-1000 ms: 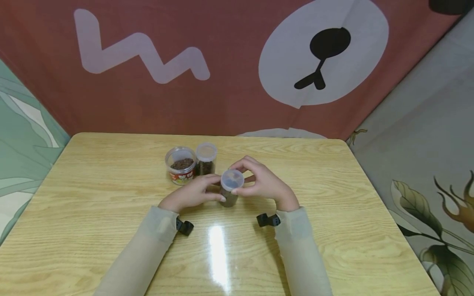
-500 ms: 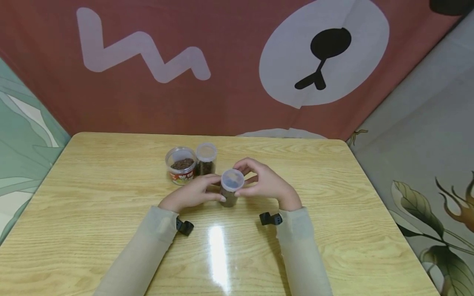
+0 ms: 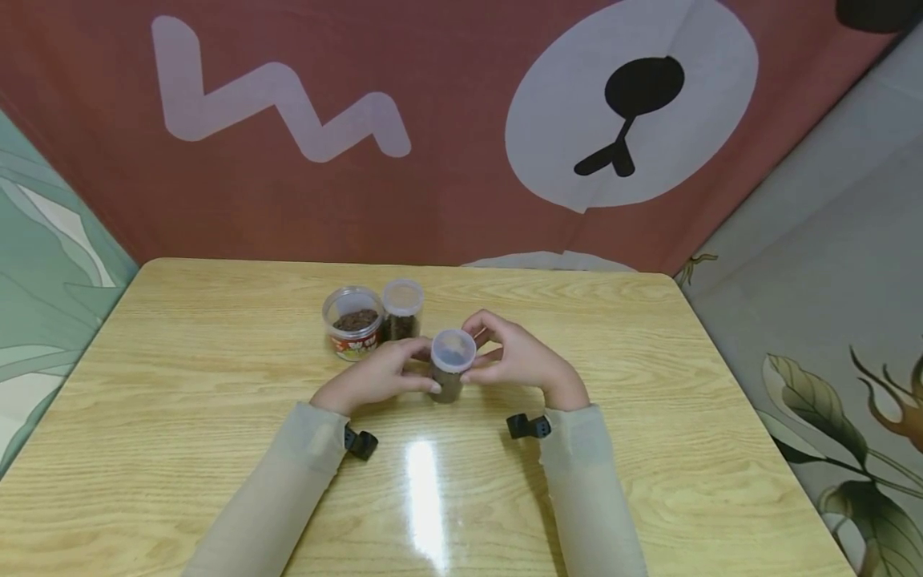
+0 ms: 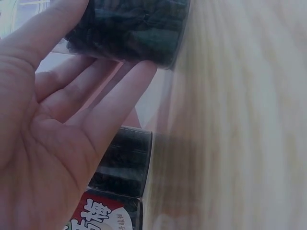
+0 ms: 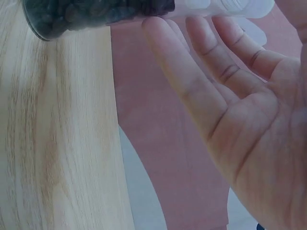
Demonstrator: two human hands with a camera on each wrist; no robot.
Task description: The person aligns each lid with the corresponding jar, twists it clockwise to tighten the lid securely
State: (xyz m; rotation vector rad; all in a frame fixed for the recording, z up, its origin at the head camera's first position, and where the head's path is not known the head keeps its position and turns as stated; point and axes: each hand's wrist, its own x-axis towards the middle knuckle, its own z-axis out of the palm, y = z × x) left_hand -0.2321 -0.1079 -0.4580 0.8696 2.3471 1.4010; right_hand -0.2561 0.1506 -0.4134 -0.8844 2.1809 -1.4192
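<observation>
A small clear jar with a translucent lid and dark grainy contents stands upright between the two hands. My left hand holds it from the left, thumb in front and fingers behind. In the left wrist view the dark jar lies between its thumb and fingers. On the right side my right hand is loosely spread around the jar. In the right wrist view its fairly straight fingers end at the edge of the jar; I cannot tell whether they press on it.
Behind the left hand stand an uncovered plastic tub with brown crumbly contents and a red label, and a second lidded jar right beside it. The wooden table reaches back to a red printed cloth.
My right hand has slid slightly to the right, its thumb and fingertips moving from around the lid to the jar's right side. The left hand and the jar have hardly moved.
</observation>
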